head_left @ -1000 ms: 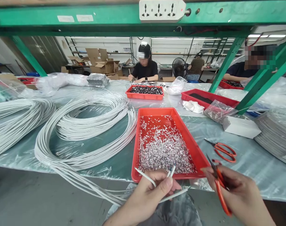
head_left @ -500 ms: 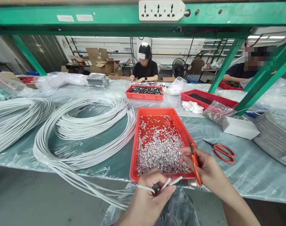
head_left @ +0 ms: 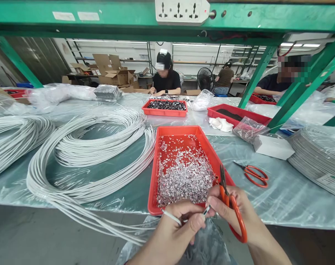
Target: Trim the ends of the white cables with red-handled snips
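Observation:
My left hand (head_left: 181, 224) is closed on white cable (head_left: 171, 217) ends, just in front of the red tray. One end, with a dark tip, sticks out between thumb and forefinger. Orange-handled scissors (head_left: 237, 213) hang in my right hand (head_left: 246, 206), blades upward and nearly together. The thumb and forefinger of that hand touch the dark cable tip. Behind both hands lies the red tray (head_left: 151, 184), holding a heap of small silvery pieces (head_left: 184, 180). From the left, long white cables (head_left: 101, 217) run toward my left hand.
Coiled white cables (head_left: 70, 154) cover the table's left. A second pair of orange scissors (head_left: 256, 176) lies right of the tray, near a white box (head_left: 273, 147). Farther back are a red tray of black parts (head_left: 165, 112), a co-worker (head_left: 166, 79) and a green frame (head_left: 302, 92).
My right hand has moved left and down to my left hand; its fingers now meet a cable tip. The scissors came along, turning slightly. The whole view has shifted a little.

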Demonstrator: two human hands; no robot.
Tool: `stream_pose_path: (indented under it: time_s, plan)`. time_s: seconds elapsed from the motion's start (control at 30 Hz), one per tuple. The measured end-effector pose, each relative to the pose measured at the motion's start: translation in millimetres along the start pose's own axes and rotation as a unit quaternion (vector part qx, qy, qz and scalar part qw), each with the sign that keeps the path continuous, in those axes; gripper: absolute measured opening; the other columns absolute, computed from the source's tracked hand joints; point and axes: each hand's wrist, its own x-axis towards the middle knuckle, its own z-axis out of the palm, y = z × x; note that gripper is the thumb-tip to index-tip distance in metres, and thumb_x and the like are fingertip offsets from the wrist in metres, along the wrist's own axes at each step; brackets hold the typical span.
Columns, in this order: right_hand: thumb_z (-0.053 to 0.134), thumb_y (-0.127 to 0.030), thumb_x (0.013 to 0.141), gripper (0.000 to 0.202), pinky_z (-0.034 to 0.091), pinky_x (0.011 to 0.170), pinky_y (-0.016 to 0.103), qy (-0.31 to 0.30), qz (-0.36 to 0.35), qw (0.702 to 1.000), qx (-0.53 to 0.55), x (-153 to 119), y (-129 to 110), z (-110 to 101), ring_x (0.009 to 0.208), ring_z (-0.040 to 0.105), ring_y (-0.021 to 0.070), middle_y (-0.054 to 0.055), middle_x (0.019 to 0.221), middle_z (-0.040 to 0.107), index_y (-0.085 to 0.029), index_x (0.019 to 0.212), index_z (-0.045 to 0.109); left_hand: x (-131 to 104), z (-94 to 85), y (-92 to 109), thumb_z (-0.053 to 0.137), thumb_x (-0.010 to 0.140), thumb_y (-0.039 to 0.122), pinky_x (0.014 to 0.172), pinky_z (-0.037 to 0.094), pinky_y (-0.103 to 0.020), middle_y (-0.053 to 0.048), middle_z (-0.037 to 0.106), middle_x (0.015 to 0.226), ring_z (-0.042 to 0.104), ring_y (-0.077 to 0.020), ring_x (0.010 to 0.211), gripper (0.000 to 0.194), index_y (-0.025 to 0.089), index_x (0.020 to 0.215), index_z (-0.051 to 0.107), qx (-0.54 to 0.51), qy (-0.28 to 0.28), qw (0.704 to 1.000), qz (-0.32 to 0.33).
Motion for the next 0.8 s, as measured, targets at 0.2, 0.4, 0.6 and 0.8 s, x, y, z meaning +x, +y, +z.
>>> stream_pose_path:
  time_s: [0.2,0.4,0.6,0.8]
  plan:
    - [0.062,-0.041,0.077,0.026,0.04,0.051,0.025,0.08,0.022,0.973,-0.214,6.9,6.2,-19.2,0.055,0.048,0.0133,-0.001,0.065,0.055,-0.017,0.088,0.059,5.6,0.4,2.7,0.063,0.077,0.043,0.041,0.021,-0.019,0.007,0.037,0.05,0.028,-0.0054,0.043,0.033,0.014,0.064,0.055,-0.02,0.071,0.997,0.004]
    - [0.06,-0.041,0.08,0.042,0.047,0.07,0.03,0.065,0.031,0.989,-0.127,4.5,17.1,-23.1,0.078,0.056,0.0187,0.003,0.085,0.06,-0.021,0.113,0.044,3.0,-7.5,0.4,0.064,0.077,0.045,0.038,0.02,-0.017,0.008,0.039,0.048,0.028,-0.0039,0.04,0.032,0.013,0.078,0.063,-0.124,0.062,0.99,-0.009]
    - [0.056,-0.042,0.085,0.029,0.04,0.058,0.02,0.041,-0.012,0.998,0.042,-3.4,2.1,-11.0,0.059,0.041,0.0111,-0.004,0.07,0.045,-0.026,0.106,0.044,2.6,-14.7,5.4,0.072,0.072,0.033,0.041,0.034,-0.014,0.004,0.051,0.051,0.044,-0.0046,0.042,0.024,0.013,0.083,0.066,-0.159,0.045,0.986,-0.01]
    - [0.058,-0.049,0.081,0.037,0.039,0.06,0.023,0.075,-0.028,0.997,0.006,-2.6,0.1,-7.2,0.058,0.036,0.0132,-0.004,0.068,0.041,-0.025,0.104,0.045,-1.0,-12.6,5.3,0.071,0.07,0.041,0.04,0.04,-0.016,0.003,0.054,0.05,0.05,-0.0075,0.042,0.03,0.013,0.069,0.061,-0.14,0.077,0.987,-0.025]
